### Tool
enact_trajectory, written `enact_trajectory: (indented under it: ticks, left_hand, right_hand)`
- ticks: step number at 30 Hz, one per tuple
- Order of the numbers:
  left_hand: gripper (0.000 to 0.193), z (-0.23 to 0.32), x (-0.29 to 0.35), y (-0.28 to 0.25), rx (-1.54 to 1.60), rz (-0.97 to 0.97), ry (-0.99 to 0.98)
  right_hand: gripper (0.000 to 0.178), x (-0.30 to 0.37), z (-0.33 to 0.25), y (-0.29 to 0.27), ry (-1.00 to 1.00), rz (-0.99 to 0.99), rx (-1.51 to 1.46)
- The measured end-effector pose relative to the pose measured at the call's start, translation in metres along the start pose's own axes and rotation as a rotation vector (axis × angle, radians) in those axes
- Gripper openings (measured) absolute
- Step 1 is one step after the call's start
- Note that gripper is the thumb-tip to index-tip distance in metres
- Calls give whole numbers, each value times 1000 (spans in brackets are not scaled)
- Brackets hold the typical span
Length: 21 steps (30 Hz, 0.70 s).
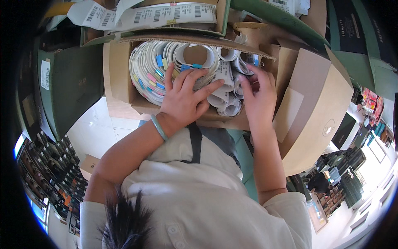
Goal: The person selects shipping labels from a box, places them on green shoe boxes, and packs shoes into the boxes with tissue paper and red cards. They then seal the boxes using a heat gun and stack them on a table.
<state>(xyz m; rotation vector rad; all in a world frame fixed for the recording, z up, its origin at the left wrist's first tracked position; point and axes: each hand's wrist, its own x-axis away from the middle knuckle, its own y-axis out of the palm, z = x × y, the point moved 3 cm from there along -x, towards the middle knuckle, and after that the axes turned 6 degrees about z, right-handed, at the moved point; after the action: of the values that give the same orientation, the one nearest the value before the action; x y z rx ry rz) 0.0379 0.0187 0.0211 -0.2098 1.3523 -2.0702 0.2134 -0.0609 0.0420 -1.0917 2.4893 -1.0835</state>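
Observation:
An open brown cardboard box [118, 79] holds rolled bundles of white paper sheets [147, 62], many marked with small coloured clips and tabs. My left hand [184, 97], with a pale green bangle on its wrist, lies spread across the rolls in the middle of the box, fingers apart and resting on the paper. My right hand [259, 97] reaches into the box's right side, its fingertips pressed among smaller paper rolls [226, 89]. I cannot tell whether it grips one.
Above the box lies another carton [219, 16] with long white barcode labels [166, 14]. A dark green box [70, 83] stands at the left, and a large brown carton [319, 108] at the right. Shelves of goods line the lower left, and a person sits far right.

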Motion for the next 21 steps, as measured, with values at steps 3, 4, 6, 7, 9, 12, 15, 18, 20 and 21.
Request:
enact_trajectory:
  ticks: [3, 4, 6, 7, 9, 12, 15, 18, 20, 21]
  left_hand:
    - [57, 1, 0, 0, 11, 26, -4]
    - [59, 1, 0, -1, 12, 35, -6]
    - [60, 2, 1, -1, 16, 46, -11]
    - [60, 1, 1, -2, 18, 48, -14]
    - [61, 0, 2, -1, 20, 52, -12]
    - [60, -2, 3, 2, 29, 72, -16]
    - [55, -3, 6, 4, 34, 74, -16]
    - [51, -4, 8, 5, 45, 73, -12]
    - [51, -5, 9, 6, 47, 81, -14]
    - [50, -5, 10, 6, 50, 82, -13]
  right_hand:
    - [26, -9, 0, 2, -43, 36, 91]
    - [25, -11, 1, 4, -69, 59, 96]
    - [19, -13, 2, 6, -106, 115, 111]
    - [17, -15, 4, 5, -121, 127, 108]
    - [13, -19, 5, 4, -100, 146, 118]
    - [12, -19, 3, 3, -125, 156, 150]
    - [11, -17, 15, 5, -42, 165, 94]
    - [12, -17, 21, 7, -26, 171, 69]
    - [12, -17, 18, 6, -44, 166, 114]
    - [12, -17, 17, 6, -32, 162, 109]
